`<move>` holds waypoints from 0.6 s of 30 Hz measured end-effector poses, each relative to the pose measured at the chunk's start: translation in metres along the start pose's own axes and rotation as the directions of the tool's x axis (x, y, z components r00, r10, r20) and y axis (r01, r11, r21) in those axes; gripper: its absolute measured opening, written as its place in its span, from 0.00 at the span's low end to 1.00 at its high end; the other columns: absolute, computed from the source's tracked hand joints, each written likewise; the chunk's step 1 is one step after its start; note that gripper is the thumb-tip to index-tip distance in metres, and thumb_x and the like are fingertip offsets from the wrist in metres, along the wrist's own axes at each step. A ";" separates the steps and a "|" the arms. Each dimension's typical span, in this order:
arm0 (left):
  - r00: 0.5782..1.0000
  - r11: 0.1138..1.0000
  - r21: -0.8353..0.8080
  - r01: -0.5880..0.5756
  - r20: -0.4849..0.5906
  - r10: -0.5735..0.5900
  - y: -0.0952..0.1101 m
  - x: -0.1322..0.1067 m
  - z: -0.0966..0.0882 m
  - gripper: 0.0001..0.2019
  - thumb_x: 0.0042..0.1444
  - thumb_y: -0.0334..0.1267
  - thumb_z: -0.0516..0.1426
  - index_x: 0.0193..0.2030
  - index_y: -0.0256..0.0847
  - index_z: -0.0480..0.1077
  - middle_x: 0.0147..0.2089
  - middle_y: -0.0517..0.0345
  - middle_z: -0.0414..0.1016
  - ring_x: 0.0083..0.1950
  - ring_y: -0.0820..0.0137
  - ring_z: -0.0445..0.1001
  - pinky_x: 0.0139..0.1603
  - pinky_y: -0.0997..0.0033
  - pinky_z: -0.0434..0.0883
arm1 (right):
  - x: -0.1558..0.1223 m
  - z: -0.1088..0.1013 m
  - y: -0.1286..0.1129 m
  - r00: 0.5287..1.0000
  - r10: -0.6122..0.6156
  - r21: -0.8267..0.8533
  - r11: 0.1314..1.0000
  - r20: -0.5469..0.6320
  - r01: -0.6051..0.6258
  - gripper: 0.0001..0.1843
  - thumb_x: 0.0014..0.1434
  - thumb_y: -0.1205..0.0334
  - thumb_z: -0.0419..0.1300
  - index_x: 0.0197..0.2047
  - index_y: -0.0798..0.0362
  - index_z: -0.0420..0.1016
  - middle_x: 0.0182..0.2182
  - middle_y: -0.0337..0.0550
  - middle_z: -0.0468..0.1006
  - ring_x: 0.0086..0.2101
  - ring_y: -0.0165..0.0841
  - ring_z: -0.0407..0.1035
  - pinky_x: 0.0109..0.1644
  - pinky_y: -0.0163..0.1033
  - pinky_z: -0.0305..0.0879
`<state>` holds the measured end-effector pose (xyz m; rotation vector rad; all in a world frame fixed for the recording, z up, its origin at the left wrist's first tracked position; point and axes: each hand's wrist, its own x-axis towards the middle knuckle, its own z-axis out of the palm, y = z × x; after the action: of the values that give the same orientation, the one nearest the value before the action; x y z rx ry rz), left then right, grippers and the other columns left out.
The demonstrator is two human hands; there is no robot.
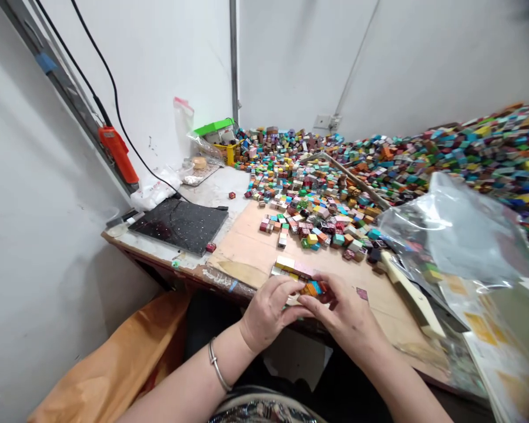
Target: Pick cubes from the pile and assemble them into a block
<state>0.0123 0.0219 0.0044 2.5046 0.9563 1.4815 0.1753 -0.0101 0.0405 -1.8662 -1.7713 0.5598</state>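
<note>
My left hand (268, 310) and my right hand (342, 312) meet at the near edge of the wooden board (247, 247). Together they pinch a small cluster of coloured cubes (312, 288), orange and blue on the side that shows. Both hands have their fingers curled closed around it. Just beyond the fingertips a short row of joined cubes (292, 267), yellow and pink on top, lies on the board. A silver bangle (217, 365) is on my left wrist.
A huge heap of small coloured cubes (379, 164) covers the back and right of the table. A clear plastic bag (454, 235) lies at right, a dark slab (180, 224) at left. An orange tool (118, 155) hangs on the wall. An orange bag (114, 364) sits below.
</note>
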 end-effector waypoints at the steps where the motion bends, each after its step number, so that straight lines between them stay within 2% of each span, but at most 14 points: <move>1: 1.000 1.000 0.006 0.004 0.005 -0.004 0.000 -0.001 0.000 0.21 0.43 0.43 0.60 0.45 0.40 0.65 0.39 0.61 0.72 0.43 0.87 0.70 0.44 0.88 0.75 | -0.002 0.001 0.001 1.000 -0.008 -0.004 1.000 -0.004 0.008 0.28 0.51 0.40 0.54 0.44 0.55 0.66 0.35 0.45 0.69 0.31 0.33 0.63 0.36 0.40 0.61; 4: 1.000 0.999 0.035 -0.017 0.002 0.017 -0.003 -0.005 -0.003 0.20 0.44 0.38 0.60 0.46 0.41 0.65 0.40 0.62 0.72 0.44 0.88 0.70 0.46 0.89 0.74 | -0.005 0.004 0.001 0.999 -0.051 0.016 0.999 -0.010 0.051 0.27 0.53 0.40 0.52 0.43 0.55 0.67 0.35 0.46 0.69 0.32 0.34 0.63 0.36 0.41 0.61; 8: 1.000 0.998 0.055 -0.018 -0.004 0.018 -0.004 -0.008 -0.005 0.20 0.44 0.35 0.60 0.47 0.41 0.66 0.40 0.62 0.73 0.44 0.87 0.70 0.47 0.89 0.74 | -0.007 0.011 0.002 0.992 -0.122 0.037 0.992 -0.044 0.123 0.27 0.58 0.43 0.47 0.48 0.56 0.67 0.39 0.49 0.69 0.37 0.35 0.65 0.42 0.42 0.63; 11: 1.000 0.997 0.081 -0.003 0.013 0.002 -0.003 -0.010 -0.005 0.18 0.46 0.33 0.58 0.47 0.40 0.66 0.41 0.60 0.74 0.45 0.86 0.70 0.48 0.87 0.75 | -0.007 0.016 0.003 0.980 -0.172 0.000 0.985 -0.095 0.173 0.27 0.60 0.45 0.46 0.49 0.59 0.68 0.38 0.51 0.69 0.36 0.34 0.67 0.41 0.41 0.65; 15: 0.992 0.986 0.140 0.093 0.067 -0.103 -0.005 -0.012 -0.004 0.17 0.50 0.34 0.54 0.49 0.41 0.66 0.44 0.58 0.74 0.47 0.84 0.70 0.50 0.83 0.75 | -0.003 0.021 0.008 0.937 -0.295 -0.128 0.953 -0.188 0.274 0.24 0.62 0.52 0.45 0.51 0.61 0.68 0.34 0.52 0.70 0.34 0.34 0.68 0.39 0.40 0.67; 18: 0.985 0.969 0.213 0.124 0.092 -0.146 -0.012 -0.012 -0.003 0.17 0.51 0.34 0.52 0.50 0.44 0.65 0.44 0.58 0.74 0.46 0.82 0.71 0.48 0.81 0.75 | 0.002 0.025 0.012 0.900 -0.387 -0.214 0.914 -0.203 0.345 0.21 0.63 0.59 0.44 0.51 0.62 0.68 0.33 0.53 0.71 0.33 0.34 0.68 0.37 0.39 0.67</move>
<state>0.0004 0.0238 -0.0078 2.5652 1.2939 1.2534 0.1699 -0.0069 0.0131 -1.5644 -1.9851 0.0334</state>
